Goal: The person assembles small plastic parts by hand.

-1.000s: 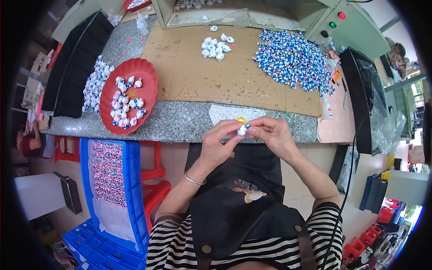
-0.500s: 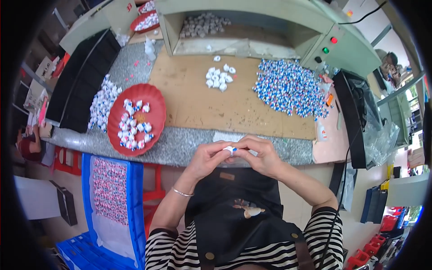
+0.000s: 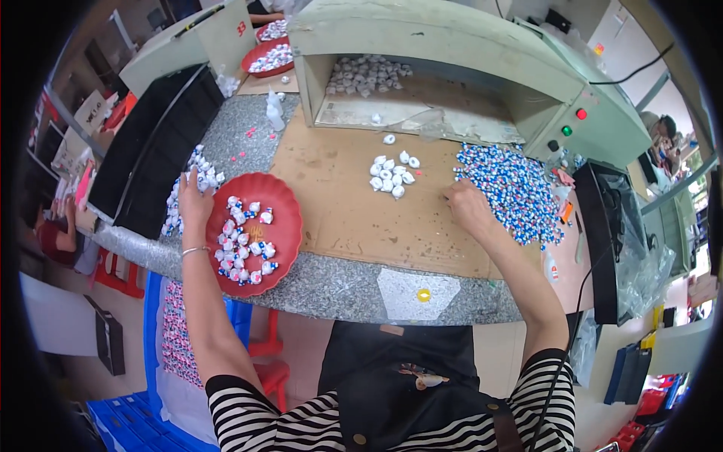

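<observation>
My left hand reaches over a pile of small white pieces beside the red scalloped plate; its fingers point forward, somewhat apart. Within that plate lie several small white figures with blue and pink parts. At the left edge of a large heap of tiny blue, white and pink pieces, my right hand is low over the cardboard. Its fingers are bent together, and whatever they pinch is too small to make out. Round white pieces form a small group between the hands.
A pale machine with an open bay of white pieces spans the back. Black bins stand left, another right. A yellow ring lies on a white sheet at the front edge. A blue crate stands below left.
My hands have parted from the small white-and-blue piece they held together; left went to the left pile, right to the blue heap. That piece is no longer between them. The view has shifted.
</observation>
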A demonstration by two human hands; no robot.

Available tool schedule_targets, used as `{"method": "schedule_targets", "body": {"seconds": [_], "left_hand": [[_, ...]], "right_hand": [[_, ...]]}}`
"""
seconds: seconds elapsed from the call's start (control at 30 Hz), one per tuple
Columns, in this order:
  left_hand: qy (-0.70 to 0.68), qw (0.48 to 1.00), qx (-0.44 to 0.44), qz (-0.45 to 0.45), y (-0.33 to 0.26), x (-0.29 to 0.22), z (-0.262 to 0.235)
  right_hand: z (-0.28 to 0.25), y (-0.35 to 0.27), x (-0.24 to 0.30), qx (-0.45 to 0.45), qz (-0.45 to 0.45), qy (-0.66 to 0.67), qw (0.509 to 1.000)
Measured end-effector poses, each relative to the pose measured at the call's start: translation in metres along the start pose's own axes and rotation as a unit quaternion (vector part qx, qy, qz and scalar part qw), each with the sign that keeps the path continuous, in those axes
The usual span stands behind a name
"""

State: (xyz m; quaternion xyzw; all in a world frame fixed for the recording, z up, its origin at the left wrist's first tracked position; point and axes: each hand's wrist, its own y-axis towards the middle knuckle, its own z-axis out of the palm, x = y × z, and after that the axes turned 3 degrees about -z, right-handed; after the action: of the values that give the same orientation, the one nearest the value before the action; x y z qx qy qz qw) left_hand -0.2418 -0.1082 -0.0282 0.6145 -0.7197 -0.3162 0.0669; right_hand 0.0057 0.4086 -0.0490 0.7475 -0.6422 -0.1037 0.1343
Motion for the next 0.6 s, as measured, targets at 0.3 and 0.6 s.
{"method": "schedule_targets", "body": {"seconds": [0.3, 0.6], "left_hand": [[-0.362, 0.881, 0.249, 0.175, -0.096, -0.265, 0.025], [-0.291, 0.924, 0.194, 0.155, -0.109, -0.288, 0.068]], "right_hand": [[-0.030, -0.033, 0.024, -0.043, 0.109, 0.268, 0.956], [-0.054, -0.116, 0.057, -0.057, 0.103, 0.230, 0.966]]}}
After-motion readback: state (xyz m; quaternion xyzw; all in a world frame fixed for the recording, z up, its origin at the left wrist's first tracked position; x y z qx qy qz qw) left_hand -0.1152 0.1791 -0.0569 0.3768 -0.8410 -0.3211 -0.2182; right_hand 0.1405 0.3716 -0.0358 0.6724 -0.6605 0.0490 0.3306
